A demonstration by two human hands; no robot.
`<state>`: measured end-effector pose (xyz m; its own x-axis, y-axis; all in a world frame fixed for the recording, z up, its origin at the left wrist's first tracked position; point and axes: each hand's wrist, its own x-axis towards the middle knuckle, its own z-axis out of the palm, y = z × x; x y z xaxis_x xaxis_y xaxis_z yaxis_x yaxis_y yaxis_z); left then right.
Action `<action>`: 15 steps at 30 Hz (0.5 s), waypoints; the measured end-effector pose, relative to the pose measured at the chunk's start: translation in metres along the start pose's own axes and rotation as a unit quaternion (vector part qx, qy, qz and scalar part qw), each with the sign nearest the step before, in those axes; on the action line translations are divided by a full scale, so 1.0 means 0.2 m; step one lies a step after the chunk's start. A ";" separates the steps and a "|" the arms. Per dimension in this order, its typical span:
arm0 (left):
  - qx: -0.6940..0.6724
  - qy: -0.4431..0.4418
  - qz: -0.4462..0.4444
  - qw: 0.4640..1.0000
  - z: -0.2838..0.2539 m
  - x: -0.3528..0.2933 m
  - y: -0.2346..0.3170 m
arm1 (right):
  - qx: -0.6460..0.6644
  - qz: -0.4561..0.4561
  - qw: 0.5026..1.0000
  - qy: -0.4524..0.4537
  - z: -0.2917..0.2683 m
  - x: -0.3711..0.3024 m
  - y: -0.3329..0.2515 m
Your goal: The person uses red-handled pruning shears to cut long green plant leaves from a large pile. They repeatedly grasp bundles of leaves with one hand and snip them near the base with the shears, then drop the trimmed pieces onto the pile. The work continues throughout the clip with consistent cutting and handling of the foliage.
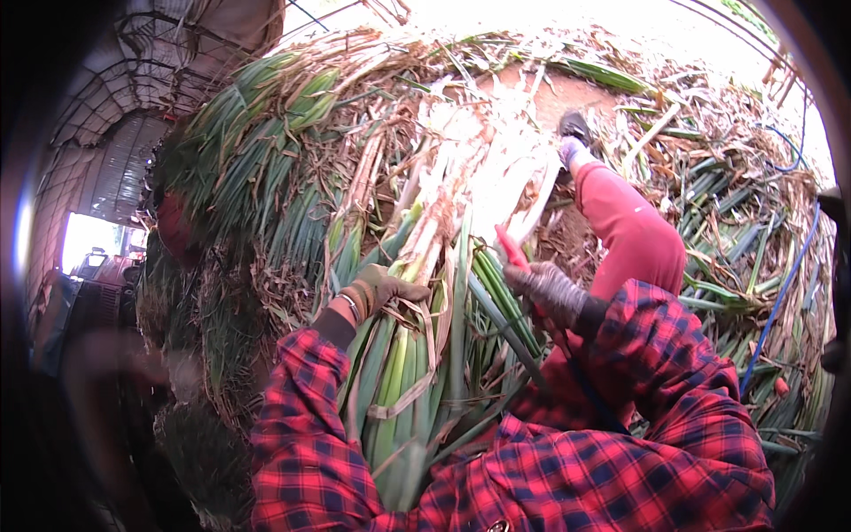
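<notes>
A thick bundle of long green onions point(390, 390) lies across my lap, green leaves toward me and pale stalks point(443, 208) pointing away. On its left side my gloved left hand point(381, 291) is closed over some stalks, and its fingers are partly hidden among the leaves. To the right of the bundle, my gloved right hand point(551, 288) grips a red-handled tool point(511, 248). The red end sticks out above the fist; the tool's working end cannot be made out. Dry, pale outer leaves hang loosely around the stalks.
A tall heap of green onions point(257, 151) rises at the left. More onions and dry leaf litter point(709, 204) cover the ground at the right, where a blue cord point(784, 293) runs. My red-trousered leg point(629, 226) stretches forward beside bare soil point(563, 97).
</notes>
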<state>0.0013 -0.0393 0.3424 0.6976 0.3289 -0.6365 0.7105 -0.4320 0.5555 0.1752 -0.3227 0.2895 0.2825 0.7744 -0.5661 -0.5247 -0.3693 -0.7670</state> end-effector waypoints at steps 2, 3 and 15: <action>0.022 0.014 -0.006 1.000 0.05 0.03 0.03 | -0.086 0.019 0.993 -0.074 0.04 -0.28 -0.05; 0.000 0.037 -0.074 0.997 0.04 0.01 0.09 | -0.132 0.004 0.985 -0.114 0.07 -0.34 -0.02; -0.191 -0.067 -0.027 0.979 -0.03 0.00 -0.09 | -0.180 0.023 0.972 -0.150 0.16 -0.32 0.12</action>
<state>-0.0102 -0.0258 0.3354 0.6574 0.2177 -0.7214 0.7471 -0.0637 0.6616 0.1200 -0.3644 0.3165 -0.0096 0.8473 -0.5310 -0.2021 -0.5217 -0.8289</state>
